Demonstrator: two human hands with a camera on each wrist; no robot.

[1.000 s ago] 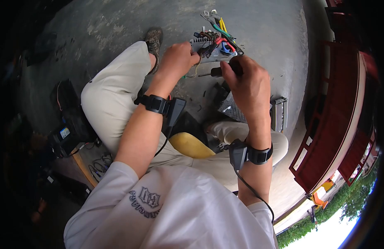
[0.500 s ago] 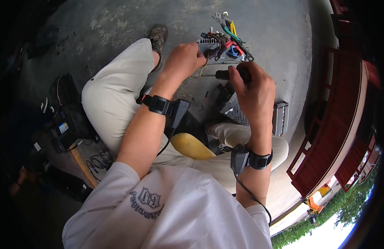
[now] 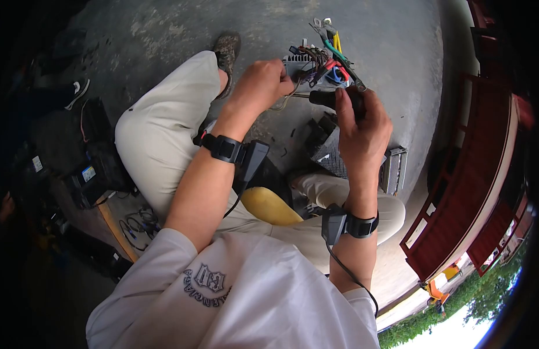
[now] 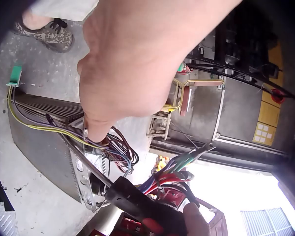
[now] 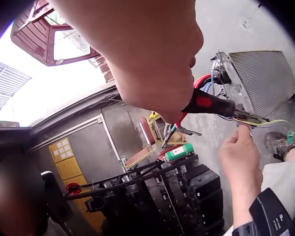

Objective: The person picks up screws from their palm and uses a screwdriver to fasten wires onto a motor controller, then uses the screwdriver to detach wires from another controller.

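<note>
My left hand [image 3: 261,87] pinches thin wires [image 4: 44,129] between thumb and fingertips, beside a finned metal unit [image 5: 265,76] on the floor. Yellow and dark strands run from the fingertips to a green connector [image 4: 14,76] that hangs past the unit's end. A screwdriver is gripped in my right hand [image 3: 365,125] by its black handle with red patches [image 5: 211,104]. Its shaft [image 4: 91,160] points left and overlaps the wires by the left fingertips; the tip is hard to make out. Thick red, blue, green and yellow cables [image 3: 336,52] with ring lugs rise from the unit.
A dark textured metal piece [image 3: 333,154] and another finned part [image 3: 393,168] lie near my right knee. Black equipment [image 3: 98,180] and coiled cables [image 3: 138,227] are at the left. A red metal frame [image 3: 464,174] stands at the right.
The screwdriver has moved from below the left hand up to the wires at its fingertips. The left hand keeps its pinch. The head view has shifted slightly.
</note>
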